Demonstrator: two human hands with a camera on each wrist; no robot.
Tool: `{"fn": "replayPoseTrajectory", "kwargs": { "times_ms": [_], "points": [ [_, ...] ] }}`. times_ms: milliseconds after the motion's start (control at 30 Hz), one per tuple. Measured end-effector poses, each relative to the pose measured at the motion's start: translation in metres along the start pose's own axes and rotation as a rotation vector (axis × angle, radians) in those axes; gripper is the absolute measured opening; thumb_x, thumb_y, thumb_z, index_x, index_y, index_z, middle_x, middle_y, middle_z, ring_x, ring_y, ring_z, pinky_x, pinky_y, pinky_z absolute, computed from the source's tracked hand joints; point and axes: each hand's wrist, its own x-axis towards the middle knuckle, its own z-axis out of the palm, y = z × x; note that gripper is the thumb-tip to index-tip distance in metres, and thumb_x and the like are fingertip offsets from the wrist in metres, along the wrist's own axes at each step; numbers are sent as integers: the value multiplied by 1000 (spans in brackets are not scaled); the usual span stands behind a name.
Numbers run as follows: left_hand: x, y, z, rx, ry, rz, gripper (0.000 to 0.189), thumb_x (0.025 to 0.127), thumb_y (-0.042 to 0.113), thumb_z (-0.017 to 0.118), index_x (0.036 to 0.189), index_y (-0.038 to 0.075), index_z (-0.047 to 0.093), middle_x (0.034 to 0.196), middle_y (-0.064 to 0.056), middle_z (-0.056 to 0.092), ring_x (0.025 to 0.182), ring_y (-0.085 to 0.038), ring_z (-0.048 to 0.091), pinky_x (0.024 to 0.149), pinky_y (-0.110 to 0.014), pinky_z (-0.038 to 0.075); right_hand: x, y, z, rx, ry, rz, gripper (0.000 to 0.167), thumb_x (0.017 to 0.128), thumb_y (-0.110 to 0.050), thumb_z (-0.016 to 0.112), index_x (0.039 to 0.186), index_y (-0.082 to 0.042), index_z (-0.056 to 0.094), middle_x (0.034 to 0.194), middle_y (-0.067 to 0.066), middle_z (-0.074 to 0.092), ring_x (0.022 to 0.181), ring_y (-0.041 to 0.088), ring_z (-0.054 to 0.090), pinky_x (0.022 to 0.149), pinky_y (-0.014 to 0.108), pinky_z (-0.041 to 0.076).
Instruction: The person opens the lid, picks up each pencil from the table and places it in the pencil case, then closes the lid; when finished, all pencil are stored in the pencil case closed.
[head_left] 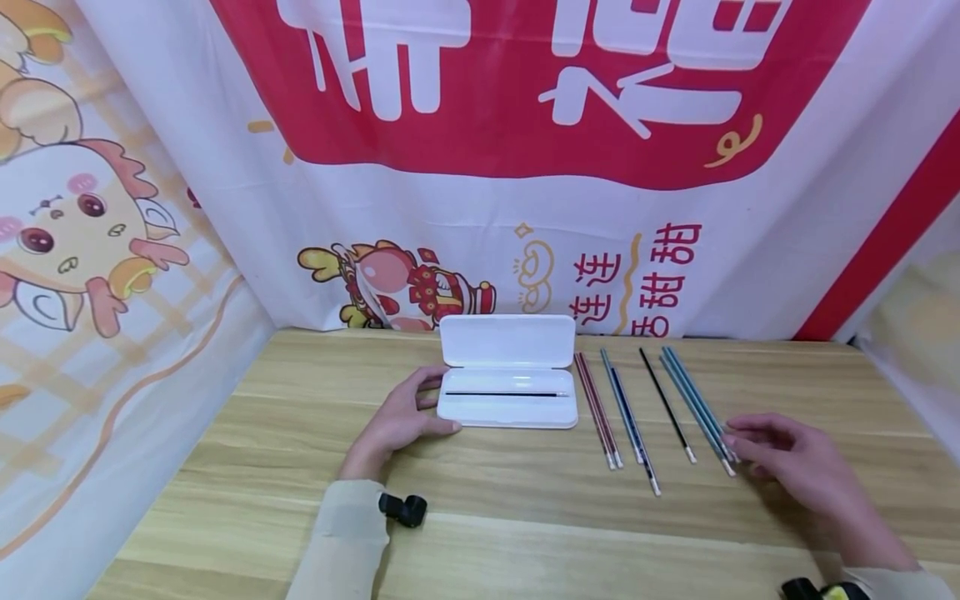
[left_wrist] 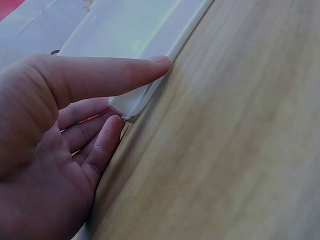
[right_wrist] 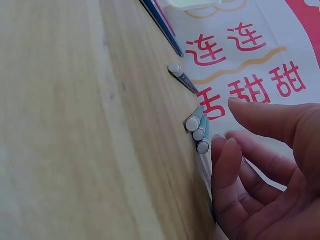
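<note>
A white pencil case (head_left: 507, 412) lies with its lid raised toward the back, one black pencil (head_left: 506, 394) lengthwise inside. My left hand (head_left: 405, 414) holds the case's left end, thumb along the front edge and fingers at the side. In the left wrist view the thumb (left_wrist: 115, 75) lies over the case's rim (left_wrist: 172, 52). My right hand (head_left: 787, 458) is at the eraser ends of three teal pencils (head_left: 697, 408). In the right wrist view its thumb stands apart from the fingers, with the teal pencils (right_wrist: 198, 131) just beyond the fingertips and nothing between them.
Right of the case lie two maroon pencils (head_left: 597, 408), two blue pencils (head_left: 630, 417) and a black pencil (head_left: 667, 404), eraser ends toward me. A printed cloth (head_left: 420, 200) hangs along the back edge of the wooden table (head_left: 525, 542); another cloth (head_left: 112, 400) hangs at left.
</note>
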Motion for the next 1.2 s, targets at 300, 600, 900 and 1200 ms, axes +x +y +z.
{"fn": "replayPoseTrajectory", "kwargs": {
  "times_ms": [300,600,900,1200],
  "points": [
    [-1,0,-1,-8,4,-9,88,80,9,95,156,24,53,161,-9,54,142,-34,61,120,-52,51,9,-1,2,34,-5,73,67,102,-42,75,151,0,55,121,5,73,89,8,66,74,28,63],
    [-1,0,0,-2,-1,2,87,80,10,95,155,24,53,161,-9,54,141,-33,61,120,-52,51,8,-1,0,-2,-2,60,65,97,-35,82,144,2,59,115,3,73,85,10,65,69,28,61],
    [-1,1,0,-6,0,8,88,80,8,95,155,23,53,160,-9,55,142,-33,61,119,-51,52,6,-3,0,-48,1,66,66,96,-37,82,144,3,58,119,11,73,83,13,64,67,28,60],
    [-1,0,0,-3,-5,9,87,80,9,95,155,23,53,159,-9,56,141,-33,61,120,-52,51,5,-6,4,-71,6,85,60,97,-33,81,140,3,60,117,14,74,87,15,65,66,30,60]
  ]
}}
